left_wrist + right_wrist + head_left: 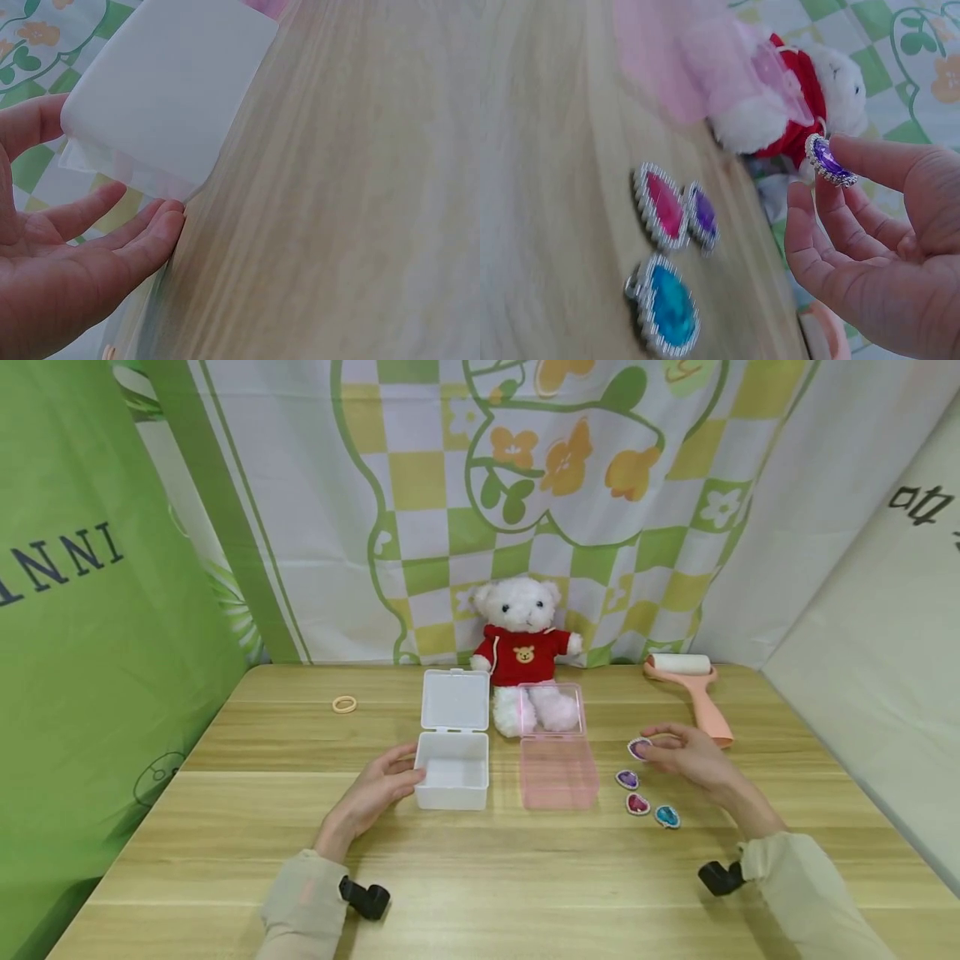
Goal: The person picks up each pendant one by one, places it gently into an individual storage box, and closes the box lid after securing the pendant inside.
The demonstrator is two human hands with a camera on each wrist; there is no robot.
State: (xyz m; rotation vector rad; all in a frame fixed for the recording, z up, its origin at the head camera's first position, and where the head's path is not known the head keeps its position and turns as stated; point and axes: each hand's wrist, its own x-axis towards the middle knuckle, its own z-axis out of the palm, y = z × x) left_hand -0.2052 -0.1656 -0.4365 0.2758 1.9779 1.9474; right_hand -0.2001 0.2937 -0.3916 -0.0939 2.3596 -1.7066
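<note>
My left hand [375, 788] rests against the left side of a white plastic box [452, 797], thumb at the rim and fingers low along the wall. The lid [455, 700] stands up at the back. On the right, my right hand [693, 760] pinches a purple gem [829, 160] with a silver beaded edge between thumb and fingers, raised off the table. Nearby on the wood lie another purple gem [627, 779], a red heart-shaped gem [637, 804] and a blue gem [667, 817]. Between the hands sits a translucent pink box [559, 777], its lid up.
A white teddy bear [525, 652] in a red hoodie sits behind the boxes, its legs partly behind the pink lid. At the back right lies a lint roller [693, 685] with a pink handle. A small beige ring [344, 704] lies far left. Printed curtains border the table [480, 893].
</note>
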